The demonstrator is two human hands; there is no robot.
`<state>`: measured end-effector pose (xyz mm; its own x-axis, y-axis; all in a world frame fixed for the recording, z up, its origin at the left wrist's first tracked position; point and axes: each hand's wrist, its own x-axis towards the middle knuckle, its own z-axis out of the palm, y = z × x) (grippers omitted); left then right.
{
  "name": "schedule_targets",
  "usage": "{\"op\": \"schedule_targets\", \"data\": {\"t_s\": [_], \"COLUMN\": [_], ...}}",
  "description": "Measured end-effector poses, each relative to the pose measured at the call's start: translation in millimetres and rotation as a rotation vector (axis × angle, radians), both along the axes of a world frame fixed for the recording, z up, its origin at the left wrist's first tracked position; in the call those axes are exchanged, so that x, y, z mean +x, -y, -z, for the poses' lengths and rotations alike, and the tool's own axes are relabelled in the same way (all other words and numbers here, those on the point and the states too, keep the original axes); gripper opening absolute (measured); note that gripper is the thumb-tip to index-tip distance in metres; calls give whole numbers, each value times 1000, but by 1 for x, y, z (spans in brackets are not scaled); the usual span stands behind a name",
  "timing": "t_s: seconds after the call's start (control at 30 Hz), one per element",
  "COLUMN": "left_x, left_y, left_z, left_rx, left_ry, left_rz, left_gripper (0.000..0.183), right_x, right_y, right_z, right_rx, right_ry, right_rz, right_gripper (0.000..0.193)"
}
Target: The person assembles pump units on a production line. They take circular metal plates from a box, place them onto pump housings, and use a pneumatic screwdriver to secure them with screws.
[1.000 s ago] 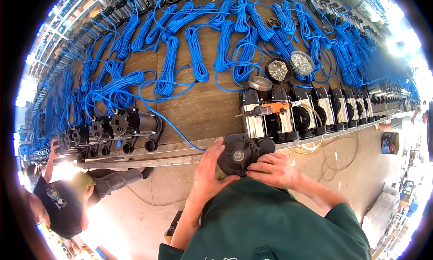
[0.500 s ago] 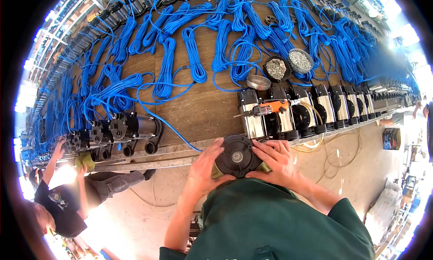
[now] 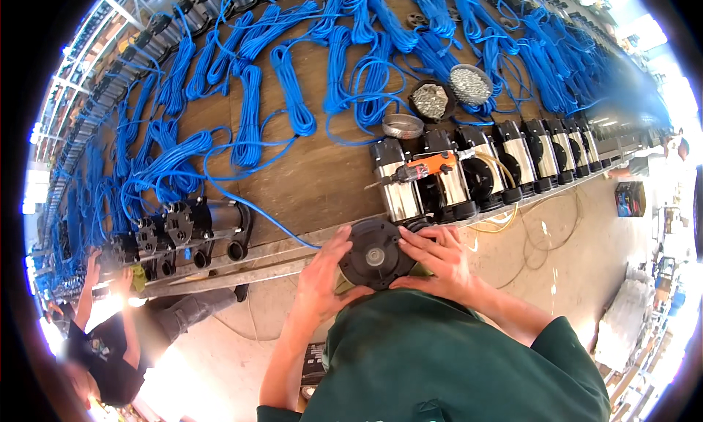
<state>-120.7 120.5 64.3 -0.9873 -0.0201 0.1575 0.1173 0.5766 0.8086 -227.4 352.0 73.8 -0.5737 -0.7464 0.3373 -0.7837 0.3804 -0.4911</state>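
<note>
Having slid higher since a moment ago, the right hand [image 3: 441, 262] is half-curling around a round black pump housing [image 3: 375, 256], which is sitting between it and the similarly bent left hand [image 3: 322, 275], both gripping its edge. Just beyond the right hand, steel-cased pumps [image 3: 400, 193] bearing an orange power driver [image 3: 432, 164] are blocking the direct way to a shallow metal dish [image 3: 402, 131]. Coiled blue cables [image 3: 249, 114] are lying beyond the left hand.

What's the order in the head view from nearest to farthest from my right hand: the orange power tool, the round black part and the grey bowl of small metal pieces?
From the right hand:
1. Round black part: touching it, on its left.
2. Orange power tool: ahead.
3. Grey bowl: farther ahead, beyond the tool and slightly right.
</note>
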Motion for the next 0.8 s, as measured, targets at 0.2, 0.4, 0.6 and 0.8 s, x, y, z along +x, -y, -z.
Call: {"op": "schedule_targets", "data": {"t_s": [0.2,0.4,0.6,0.8], "left_x": [0,2,26,38], "left_y": [-1,10,6,-8], "left_z": [-9,-20,-11,-12], "left_rx": [55,101,91,223], "left_ry": [69,40,156,245], "left_rz": [-61,-271,-476,-660], "left_gripper": [96,72,35,19], "right_x": [-22,-175,-400,-449], "right_y": [-6,-20,-67,-49], "right_z": [-17,27,138,133], "right_rx": [-138,-132,165,700], "right_ry": [169,418,-141,111], "right_rz": [-61,456,737,450], "right_gripper": [54,21,25,39]}}
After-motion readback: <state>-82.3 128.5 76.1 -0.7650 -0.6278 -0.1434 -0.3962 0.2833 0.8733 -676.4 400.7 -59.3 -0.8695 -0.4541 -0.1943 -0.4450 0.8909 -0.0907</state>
